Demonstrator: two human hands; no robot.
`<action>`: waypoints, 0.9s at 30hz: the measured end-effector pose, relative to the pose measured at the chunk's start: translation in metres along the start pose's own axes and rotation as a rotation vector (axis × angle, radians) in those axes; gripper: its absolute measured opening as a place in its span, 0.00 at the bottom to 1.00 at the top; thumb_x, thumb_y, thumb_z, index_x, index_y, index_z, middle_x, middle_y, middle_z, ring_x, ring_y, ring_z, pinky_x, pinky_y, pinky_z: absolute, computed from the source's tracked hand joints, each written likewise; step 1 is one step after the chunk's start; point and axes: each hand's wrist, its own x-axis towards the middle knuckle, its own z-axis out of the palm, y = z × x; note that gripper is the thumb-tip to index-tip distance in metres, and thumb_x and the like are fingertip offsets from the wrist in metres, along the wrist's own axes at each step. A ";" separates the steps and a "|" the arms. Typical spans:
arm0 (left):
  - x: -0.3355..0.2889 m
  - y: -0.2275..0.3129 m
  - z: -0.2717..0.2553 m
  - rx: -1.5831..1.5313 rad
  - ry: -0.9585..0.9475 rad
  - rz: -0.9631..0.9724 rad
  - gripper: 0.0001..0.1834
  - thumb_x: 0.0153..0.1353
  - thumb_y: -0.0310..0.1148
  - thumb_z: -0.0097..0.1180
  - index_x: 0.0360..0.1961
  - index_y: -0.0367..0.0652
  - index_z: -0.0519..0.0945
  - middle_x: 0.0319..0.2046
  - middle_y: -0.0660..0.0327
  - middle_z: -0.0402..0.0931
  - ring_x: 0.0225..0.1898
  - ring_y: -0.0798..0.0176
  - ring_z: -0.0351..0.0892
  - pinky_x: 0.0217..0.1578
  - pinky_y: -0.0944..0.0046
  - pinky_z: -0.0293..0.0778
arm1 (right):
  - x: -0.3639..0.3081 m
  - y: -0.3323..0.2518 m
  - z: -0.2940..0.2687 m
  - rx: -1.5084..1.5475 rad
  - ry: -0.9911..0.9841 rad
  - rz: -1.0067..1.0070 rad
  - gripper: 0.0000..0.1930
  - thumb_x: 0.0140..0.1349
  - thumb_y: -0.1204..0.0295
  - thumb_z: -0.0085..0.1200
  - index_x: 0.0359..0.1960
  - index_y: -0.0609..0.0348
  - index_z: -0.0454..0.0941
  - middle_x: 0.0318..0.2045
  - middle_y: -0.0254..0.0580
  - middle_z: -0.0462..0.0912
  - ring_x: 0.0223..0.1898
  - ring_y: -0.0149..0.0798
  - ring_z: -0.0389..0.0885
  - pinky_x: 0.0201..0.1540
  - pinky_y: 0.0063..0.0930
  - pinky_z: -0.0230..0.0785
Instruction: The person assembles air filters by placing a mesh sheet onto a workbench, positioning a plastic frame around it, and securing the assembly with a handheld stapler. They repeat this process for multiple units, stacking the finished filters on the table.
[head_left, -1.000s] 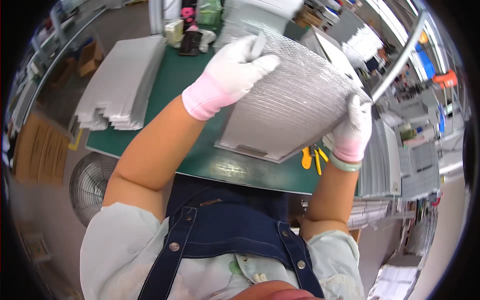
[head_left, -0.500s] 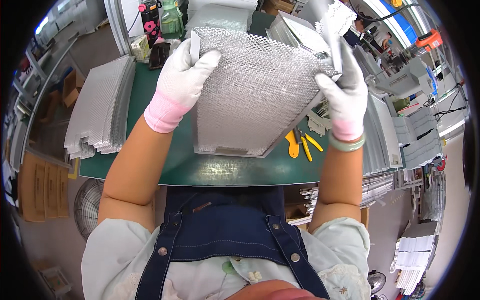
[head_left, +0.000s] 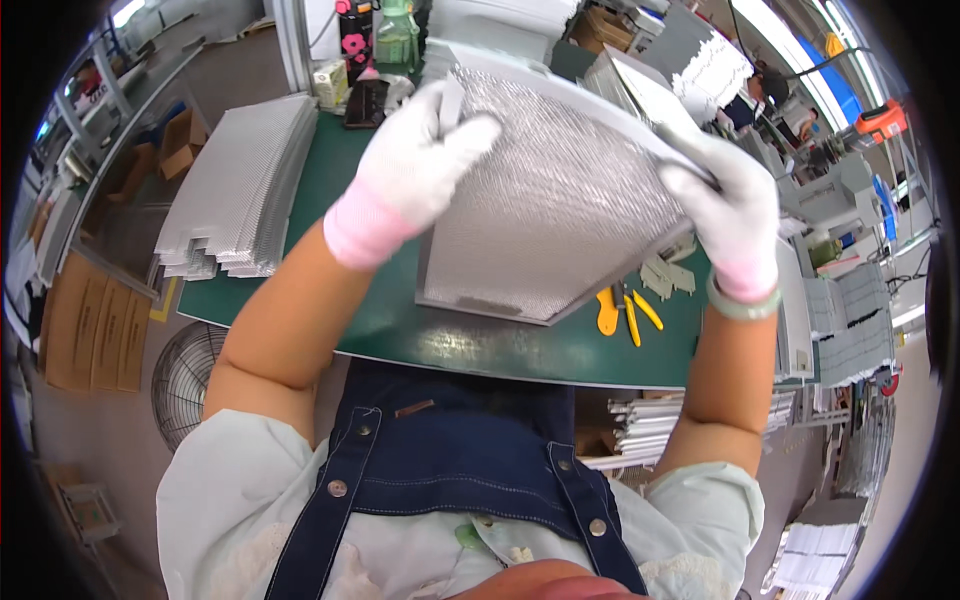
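Note:
A silver metal mesh filter panel (head_left: pixel 560 200) stands tilted on the green bench, its lower edge resting on the top. Grey frame strips edge its bottom and sides, and a pale strip (head_left: pixel 590 90) runs along its upper edge. My left hand (head_left: pixel 425 155), in a white glove with a pink cuff, is closed on the upper left corner, thumb over the mesh. At the upper right corner my right hand (head_left: pixel 725 200), gloved alike, grips the strip and panel edge. Its fingers partly hide that corner.
Stacked mesh sheets (head_left: pixel 240 180) lie at the bench's left. Yellow-handled pliers (head_left: pixel 632 318), an orange-yellow tool (head_left: pixel 607 312) and small grey pieces (head_left: pixel 665 275) are right of the panel. Bottles (head_left: pixel 397 40) stand behind. An orange power tool (head_left: pixel 880 122) is at far right.
The strip that stuck up in my right hand now lies along the panel's upper edge, where bare mesh showed before. Both hands still hold the upper corners. The view has shifted slightly.

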 end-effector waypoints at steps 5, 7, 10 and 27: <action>-0.053 0.048 0.015 -0.021 -0.009 0.063 0.20 0.67 0.39 0.59 0.51 0.33 0.76 0.40 0.56 0.80 0.44 0.67 0.76 0.50 0.65 0.72 | -0.045 -0.027 -0.021 0.123 -0.017 -0.038 0.19 0.60 0.80 0.64 0.53 0.71 0.81 0.46 0.47 0.87 0.47 0.32 0.84 0.53 0.25 0.74; -0.060 0.031 0.027 0.059 -0.021 0.018 0.19 0.68 0.39 0.58 0.51 0.33 0.77 0.41 0.57 0.81 0.43 0.67 0.77 0.50 0.63 0.73 | -0.062 -0.018 -0.016 0.144 -0.063 0.166 0.19 0.61 0.80 0.64 0.54 0.71 0.80 0.47 0.47 0.87 0.48 0.32 0.83 0.54 0.24 0.73; -0.065 -0.041 0.045 -0.141 -0.108 -0.174 0.20 0.72 0.34 0.53 0.58 0.32 0.72 0.50 0.58 0.79 0.49 0.68 0.75 0.55 0.65 0.70 | -0.083 0.034 0.023 0.381 -0.114 0.392 0.18 0.63 0.79 0.63 0.55 0.69 0.80 0.47 0.42 0.86 0.47 0.28 0.82 0.54 0.22 0.72; -0.060 -0.048 0.078 0.580 0.386 0.495 0.19 0.54 0.29 0.71 0.46 0.34 0.82 0.39 0.53 0.83 0.39 0.56 0.84 0.43 0.59 0.79 | -0.129 0.068 0.038 0.477 0.009 0.449 0.18 0.61 0.79 0.65 0.53 0.67 0.82 0.45 0.38 0.86 0.44 0.26 0.82 0.51 0.20 0.73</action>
